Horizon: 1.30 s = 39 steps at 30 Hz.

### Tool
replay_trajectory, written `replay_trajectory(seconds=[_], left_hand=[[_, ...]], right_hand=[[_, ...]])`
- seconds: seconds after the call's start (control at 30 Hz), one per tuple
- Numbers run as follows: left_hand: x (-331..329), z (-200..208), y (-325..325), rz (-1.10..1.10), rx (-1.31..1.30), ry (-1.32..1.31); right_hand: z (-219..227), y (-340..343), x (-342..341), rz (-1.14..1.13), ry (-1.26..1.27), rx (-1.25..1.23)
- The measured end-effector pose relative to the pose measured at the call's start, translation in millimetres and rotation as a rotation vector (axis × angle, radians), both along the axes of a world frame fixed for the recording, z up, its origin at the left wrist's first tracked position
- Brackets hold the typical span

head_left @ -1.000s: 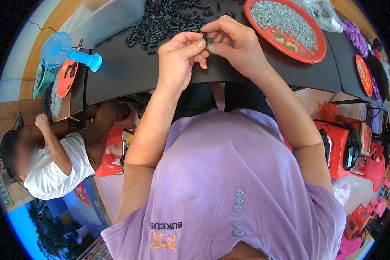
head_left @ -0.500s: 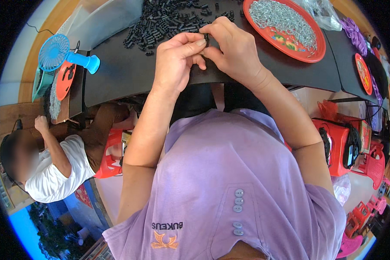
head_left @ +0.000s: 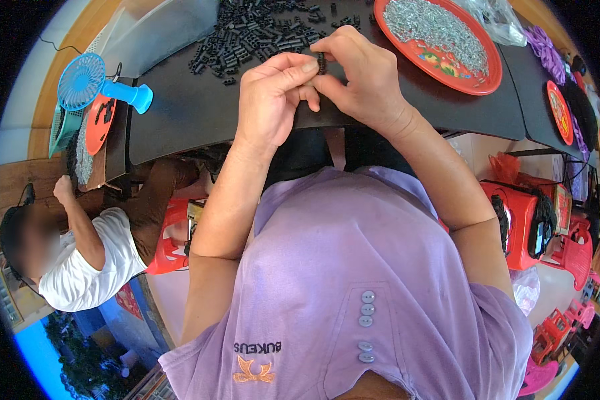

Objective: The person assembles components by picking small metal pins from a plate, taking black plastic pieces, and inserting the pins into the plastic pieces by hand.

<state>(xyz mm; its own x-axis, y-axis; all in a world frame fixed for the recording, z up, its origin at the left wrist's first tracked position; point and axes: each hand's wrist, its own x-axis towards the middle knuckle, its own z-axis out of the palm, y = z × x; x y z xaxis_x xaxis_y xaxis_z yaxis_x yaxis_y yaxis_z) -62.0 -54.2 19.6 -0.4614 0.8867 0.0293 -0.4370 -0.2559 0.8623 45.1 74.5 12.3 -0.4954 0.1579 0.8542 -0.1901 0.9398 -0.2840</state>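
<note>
Above the table's near edge, my left hand [head_left: 270, 97] and my right hand [head_left: 360, 77] meet at the fingertips. Between them is a small black ridged plastic piece [head_left: 321, 63], standing roughly upright. My left thumb and forefinger pinch it from the left side. The forefinger and thumb of my right hand close on its two ends. Beyond my hands lies a heap of similar black plastic pieces [head_left: 253, 37]. To the right, a red round tray [head_left: 440, 72] carries many small shiny metal parts [head_left: 433, 27].
A blue hand fan [head_left: 83, 81] stands at the left, beside a clear plastic bin [head_left: 157, 37]. Further left, a seated person in a white shirt [head_left: 90, 267] is near another red tray [head_left: 100, 133]. Clear plastic bags [head_left: 493, 20] and purple cord [head_left: 547, 53] lie at the far right.
The right fingertips have parted slightly from the left ones, and the black piece between them shows more. Otherwise both hands keep almost the same place.
</note>
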Motion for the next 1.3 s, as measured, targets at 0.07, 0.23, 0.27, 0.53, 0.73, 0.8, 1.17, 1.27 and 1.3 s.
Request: replay_trajectory(seconds=[0.07, 0.23, 0.27, 0.53, 0.73, 0.8, 1.17, 1.27, 1.3], left_hand=[[4, 3, -1, -0.022, 0.016, -0.012], [5, 1, -3, -0.065, 0.030, -0.005], [6, 0, -3, -0.066, 0.031, -0.009], [10, 6, -5, -0.081, 0.042, -0.032], [14, 15, 0, 0.007, 0.014, -0.014], [15, 22, 5, 0.092, 0.025, 0.256], [-156, 153, -14, 0.887, -0.132, 1.060], [-199, 144, -5, 0.827, -0.466, 1.588], [-183, 141, 7, 0.829, -0.391, 1.699]], right_hand=[[-1, 1, 1, 0.003, 0.055, -0.005], [1, 0, 7, -0.017, 0.079, 0.006], [2, 0, 8, -0.022, 0.080, 0.015], [5, 0, 13, 0.005, 0.096, 0.026], [5, 0, 7, 0.057, 0.122, -0.004], [6, -2, 6, 0.084, 0.134, -0.007], [6, 23, 88, -0.223, 0.051, -0.023], [6, 41, 104, -0.349, 0.190, 0.043], [3, 47, 110, -0.393, 0.193, 0.043]])
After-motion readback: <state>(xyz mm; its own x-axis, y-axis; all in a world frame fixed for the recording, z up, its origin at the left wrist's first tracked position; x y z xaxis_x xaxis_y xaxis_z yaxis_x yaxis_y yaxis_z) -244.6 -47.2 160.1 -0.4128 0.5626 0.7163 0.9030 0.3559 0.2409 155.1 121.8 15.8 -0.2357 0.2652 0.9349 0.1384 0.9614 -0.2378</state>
